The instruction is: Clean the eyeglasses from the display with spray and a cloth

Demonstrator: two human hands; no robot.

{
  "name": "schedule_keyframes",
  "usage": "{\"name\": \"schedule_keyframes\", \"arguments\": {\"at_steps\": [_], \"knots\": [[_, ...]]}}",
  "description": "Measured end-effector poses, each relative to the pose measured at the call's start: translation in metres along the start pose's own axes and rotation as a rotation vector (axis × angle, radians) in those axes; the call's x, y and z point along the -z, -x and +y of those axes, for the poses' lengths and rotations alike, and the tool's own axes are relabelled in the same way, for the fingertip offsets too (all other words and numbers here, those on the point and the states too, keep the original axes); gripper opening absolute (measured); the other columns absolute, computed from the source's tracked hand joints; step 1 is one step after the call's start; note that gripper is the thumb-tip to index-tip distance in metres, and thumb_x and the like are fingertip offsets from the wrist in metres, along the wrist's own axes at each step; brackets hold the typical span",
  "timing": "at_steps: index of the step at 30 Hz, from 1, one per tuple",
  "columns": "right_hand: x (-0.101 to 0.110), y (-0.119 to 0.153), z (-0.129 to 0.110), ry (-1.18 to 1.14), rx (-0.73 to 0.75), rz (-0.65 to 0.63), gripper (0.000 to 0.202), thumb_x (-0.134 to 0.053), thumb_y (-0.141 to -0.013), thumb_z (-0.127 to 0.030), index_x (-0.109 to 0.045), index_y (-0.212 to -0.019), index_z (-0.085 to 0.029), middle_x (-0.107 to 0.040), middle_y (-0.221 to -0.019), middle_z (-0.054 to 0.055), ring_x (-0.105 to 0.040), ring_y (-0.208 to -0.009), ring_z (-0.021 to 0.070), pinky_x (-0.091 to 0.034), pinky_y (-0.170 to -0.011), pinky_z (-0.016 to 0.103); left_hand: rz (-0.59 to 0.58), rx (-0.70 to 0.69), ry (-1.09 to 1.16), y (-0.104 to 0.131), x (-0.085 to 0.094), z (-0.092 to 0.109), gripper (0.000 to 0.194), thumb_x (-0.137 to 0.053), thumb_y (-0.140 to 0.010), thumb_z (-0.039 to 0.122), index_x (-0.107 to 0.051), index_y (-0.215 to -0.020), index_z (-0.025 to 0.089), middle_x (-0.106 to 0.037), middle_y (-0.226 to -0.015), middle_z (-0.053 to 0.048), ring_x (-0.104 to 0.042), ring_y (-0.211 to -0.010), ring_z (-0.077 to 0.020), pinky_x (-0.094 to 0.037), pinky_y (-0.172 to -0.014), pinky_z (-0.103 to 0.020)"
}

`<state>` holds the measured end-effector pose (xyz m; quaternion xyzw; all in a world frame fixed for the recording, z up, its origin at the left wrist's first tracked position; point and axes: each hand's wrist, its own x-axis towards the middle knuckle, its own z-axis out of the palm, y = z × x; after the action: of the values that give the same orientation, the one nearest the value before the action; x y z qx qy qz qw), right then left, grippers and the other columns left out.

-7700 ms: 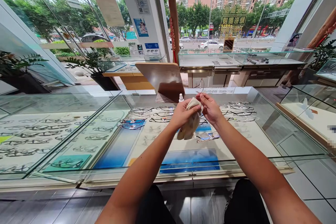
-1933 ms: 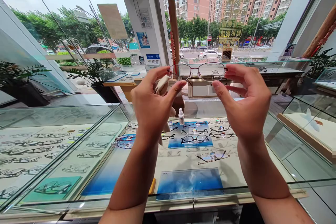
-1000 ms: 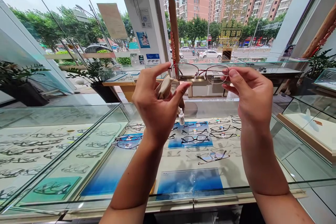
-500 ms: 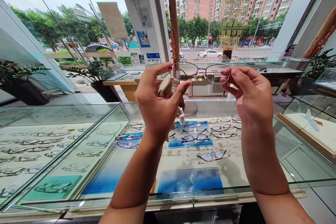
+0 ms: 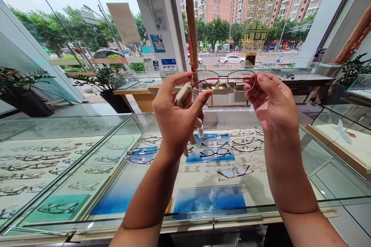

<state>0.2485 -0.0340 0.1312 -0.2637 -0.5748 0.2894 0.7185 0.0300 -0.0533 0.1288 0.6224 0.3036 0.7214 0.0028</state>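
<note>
Thin glossy metal glasses [image 5: 223, 80], soft matt cloth [image 5: 183, 98], smooth glass counter [image 5: 324, 162].

Glasses [image 5: 223, 80] in both grips: thin red-and-silver frame, clear lenses. Cloth [image 5: 183, 98] in the left grip: beige. Below the grips, blue mats [image 5: 209, 200] and a small white bottle [image 5: 200, 130].

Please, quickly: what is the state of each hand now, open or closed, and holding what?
Left hand: closed on the beige cloth, fingertips pinching the glasses.
Right hand: closed, pinching the glasses' other end.
</note>
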Motion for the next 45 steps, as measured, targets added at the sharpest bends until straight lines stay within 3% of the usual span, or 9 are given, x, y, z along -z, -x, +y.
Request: {"name": "schedule_keyframes", "arguments": {"at_steps": [7, 14, 25, 34, 40, 45], "knots": [[0.0, 0.0, 0.0, 0.031, 0.004, 0.023, 0.029, -0.077, -0.09, -0.055, -0.078, -0.101, -0.029, -0.084, -0.11, 0.003, -0.079, -0.101, 0.0206, -0.063, -0.079, 0.036, -0.036, 0.088, 0.118, -0.001, -0.001, -0.003, 0.048, -0.095, -0.08, 0.048, -0.074, -0.12, 0.034, -0.076, -0.118, -0.006, -0.075, -0.112, -0.0295, -0.069, -0.079, -0.043], [-0.002, -0.001, 0.004, 0.018, -0.018, -0.003, 0.031, -0.079, -0.089, -0.059, -0.076, -0.097, -0.029, -0.084, -0.105, 0.002, -0.08, -0.1, 0.0213, -0.063, -0.081, 0.036, -0.015, 0.108, 0.11, -0.001, -0.004, -0.013, 0.058, -0.091, -0.08, 0.063, -0.069, -0.121, 0.028, -0.069, -0.089, -0.001, -0.075, -0.079, -0.0206, -0.062, -0.062, -0.033], [-0.006, 0.002, 0.003, -0.068, -0.093, 0.03, 0.028, -0.08, -0.086, -0.054, -0.075, -0.096, -0.029, -0.084, -0.105, 0.001, -0.08, -0.1, 0.0212, -0.061, -0.079, 0.035, -0.001, 0.163, 0.176, 0.002, -0.008, -0.012, 0.06, -0.088, -0.081, 0.067, -0.066, -0.12, 0.026, -0.069, -0.077, 0.002, -0.07, -0.062, -0.0169, -0.059, -0.058, -0.031], [-0.008, 0.004, -0.001, 0.017, -0.029, -0.034, 0.033, -0.072, -0.092, -0.06, -0.072, -0.098, -0.028, -0.082, -0.11, 0.002, -0.078, -0.101, 0.02, -0.062, -0.082, 0.037, -0.056, 0.284, 0.355, -0.005, -0.01, -0.02, 0.066, -0.095, -0.073, 0.065, -0.066, -0.119, 0.027, -0.082, -0.112, -0.009, -0.078, -0.08, -0.0198, -0.063, -0.067, -0.033], [-0.007, 0.006, -0.002, -0.065, -0.012, -0.057, 0.035, -0.077, -0.09, -0.061, -0.073, -0.098, -0.028, -0.081, -0.107, 0.002, -0.077, -0.097, 0.019, -0.061, -0.082, 0.036, -0.034, 0.426, 0.53, -0.007, -0.011, -0.015, 0.064, -0.103, -0.065, 0.05, -0.068, -0.111, 0.024, -0.083, -0.104, -0.007, -0.069, -0.064, -0.0105, -0.046, -0.051, -0.022], [-0.008, 0.007, 0.001, -0.104, 0.051, -0.062, 0.035, -0.073, -0.095, -0.061, -0.075, -0.106, -0.028, -0.081, -0.111, 0.003, -0.078, -0.101, 0.0201, -0.063, -0.087, 0.037, -0.063, 0.503, 0.62, -0.009, -0.011, -0.01, 0.061, -0.104, -0.064, 0.045, -0.068, -0.108, 0.023, -0.08, -0.099, -0.003, -0.044, -0.048, -0.0017, -0.032, -0.042, -0.02]]}}
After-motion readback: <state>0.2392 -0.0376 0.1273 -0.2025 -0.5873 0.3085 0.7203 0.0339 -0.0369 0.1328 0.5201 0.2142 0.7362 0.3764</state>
